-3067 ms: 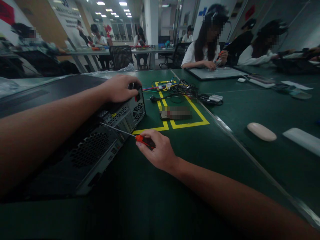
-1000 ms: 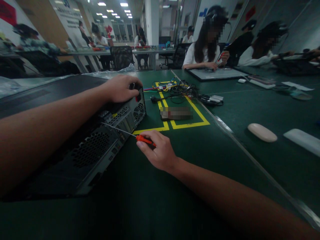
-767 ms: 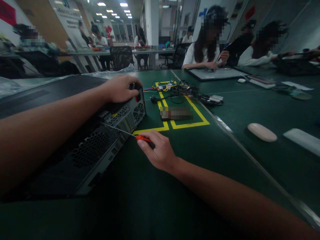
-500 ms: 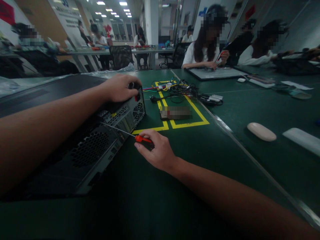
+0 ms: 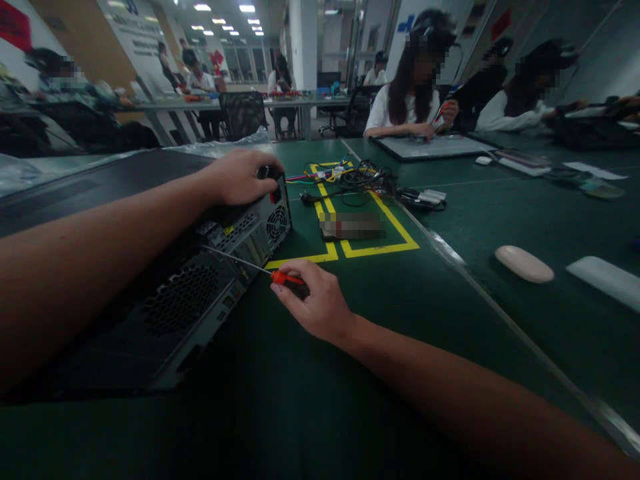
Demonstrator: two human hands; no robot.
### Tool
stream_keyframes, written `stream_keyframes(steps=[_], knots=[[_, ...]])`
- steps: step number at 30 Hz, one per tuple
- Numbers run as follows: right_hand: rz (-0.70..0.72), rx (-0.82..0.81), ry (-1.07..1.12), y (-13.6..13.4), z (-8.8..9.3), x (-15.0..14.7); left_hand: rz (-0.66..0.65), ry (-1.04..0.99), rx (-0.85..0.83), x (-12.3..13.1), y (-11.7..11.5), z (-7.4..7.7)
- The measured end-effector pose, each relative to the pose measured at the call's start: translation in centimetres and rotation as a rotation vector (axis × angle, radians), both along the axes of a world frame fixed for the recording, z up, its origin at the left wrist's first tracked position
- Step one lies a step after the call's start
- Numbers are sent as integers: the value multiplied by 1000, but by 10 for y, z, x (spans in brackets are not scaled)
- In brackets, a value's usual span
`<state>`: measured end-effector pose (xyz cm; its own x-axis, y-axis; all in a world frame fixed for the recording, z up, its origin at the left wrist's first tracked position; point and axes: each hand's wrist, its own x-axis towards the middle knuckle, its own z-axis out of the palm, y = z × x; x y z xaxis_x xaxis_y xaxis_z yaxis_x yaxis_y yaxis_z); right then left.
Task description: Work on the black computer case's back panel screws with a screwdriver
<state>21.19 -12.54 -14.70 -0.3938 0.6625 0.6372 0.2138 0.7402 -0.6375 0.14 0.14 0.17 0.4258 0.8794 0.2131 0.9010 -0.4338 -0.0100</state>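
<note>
While the left hand (image 5: 247,177) lies over the top corner of the black computer case (image 5: 183,300), and I cannot tell if it grips, the right hand (image 5: 320,298) is closed around the handle of an orange and black screwdriver (image 5: 283,277). The thin metal shaft points to the back of the case, where the tip is hard to see. The case sits on the green worktop (image 5: 425,307), near a pile of cables (image 5: 373,177).
</note>
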Motion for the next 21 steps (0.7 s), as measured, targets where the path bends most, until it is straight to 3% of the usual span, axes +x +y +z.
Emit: stream_keyframes(steps=[21], knots=[[0, 7, 24, 0, 1, 0, 7, -11, -22, 1, 1, 1]])
